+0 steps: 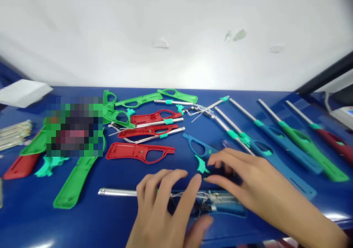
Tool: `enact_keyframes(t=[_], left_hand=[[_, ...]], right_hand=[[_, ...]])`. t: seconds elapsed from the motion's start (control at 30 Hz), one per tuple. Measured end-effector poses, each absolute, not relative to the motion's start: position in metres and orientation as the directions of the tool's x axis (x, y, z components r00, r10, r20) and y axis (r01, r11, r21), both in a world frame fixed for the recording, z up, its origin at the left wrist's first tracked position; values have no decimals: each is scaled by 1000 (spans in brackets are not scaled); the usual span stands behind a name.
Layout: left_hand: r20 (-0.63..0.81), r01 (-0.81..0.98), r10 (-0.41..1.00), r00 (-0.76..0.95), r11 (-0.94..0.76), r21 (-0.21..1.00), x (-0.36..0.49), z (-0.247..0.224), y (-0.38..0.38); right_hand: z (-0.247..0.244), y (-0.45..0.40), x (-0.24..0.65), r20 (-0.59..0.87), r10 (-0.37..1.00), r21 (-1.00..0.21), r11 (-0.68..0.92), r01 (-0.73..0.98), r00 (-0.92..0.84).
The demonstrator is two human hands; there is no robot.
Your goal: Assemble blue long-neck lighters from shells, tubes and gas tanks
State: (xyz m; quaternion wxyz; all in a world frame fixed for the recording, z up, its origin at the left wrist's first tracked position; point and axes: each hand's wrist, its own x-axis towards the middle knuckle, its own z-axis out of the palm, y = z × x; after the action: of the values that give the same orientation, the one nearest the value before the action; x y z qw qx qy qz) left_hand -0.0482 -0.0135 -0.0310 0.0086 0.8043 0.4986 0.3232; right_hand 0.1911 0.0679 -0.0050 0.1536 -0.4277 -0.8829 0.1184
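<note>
In front of me lies a blue lighter half-shell [230, 208] with a metal tube [117, 192], white wires and a clear part inside. My left hand [165, 204] is over its middle, fingers spread and partly hiding it; whether they touch it I cannot tell. My right hand [248, 174] is above the shell's right part, with thumb and forefinger apart. Just left of those fingertips is a teal trigger [202, 164]. Behind it lies another blue half-shell [200, 146], partly hidden by my right hand.
Red half-shells [140, 152] and green half-shells [75, 181] lie to the left and back. Several long-necked lighters, among them a green one [309, 148], are on the right. A white block [23, 93] sits at far left, before a white wall [176, 38]. One patch is pixelated.
</note>
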Motion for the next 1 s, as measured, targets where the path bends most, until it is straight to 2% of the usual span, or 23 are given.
enact_keyframes(t=[0.13,0.23,0.33,0.5,0.6,0.73,0.87,1.0], left_hand=[[525,773,814,248,-493,400,-45,-21,-9],[450,801,831,327,-496,335,-46,-12,-2],[452,772,798,399,-558,304,-50,-4,7],[507,641,751,424,-644,418,-54,6,7],[496,653,791,359,-593,471,-59,7,-5],[418,730,854,309,-495,472,-68,3,-20],[369,739,865,341,-489,463,-68,-2,-24],[293,767,878,378,-475,432,-64,-6,-23]], right_hand=[[-4,74,181,166,768,-261,640,723,-619],[4,70,180,207,748,-258,663,703,-630],[13,58,185,268,716,-266,698,664,-645],[18,38,192,336,638,-290,770,568,-693],[13,33,191,386,636,-311,771,555,-668],[6,28,193,446,651,-335,758,560,-614],[-2,24,198,435,650,-404,759,510,-623],[-14,25,197,424,641,-400,766,502,-640]])
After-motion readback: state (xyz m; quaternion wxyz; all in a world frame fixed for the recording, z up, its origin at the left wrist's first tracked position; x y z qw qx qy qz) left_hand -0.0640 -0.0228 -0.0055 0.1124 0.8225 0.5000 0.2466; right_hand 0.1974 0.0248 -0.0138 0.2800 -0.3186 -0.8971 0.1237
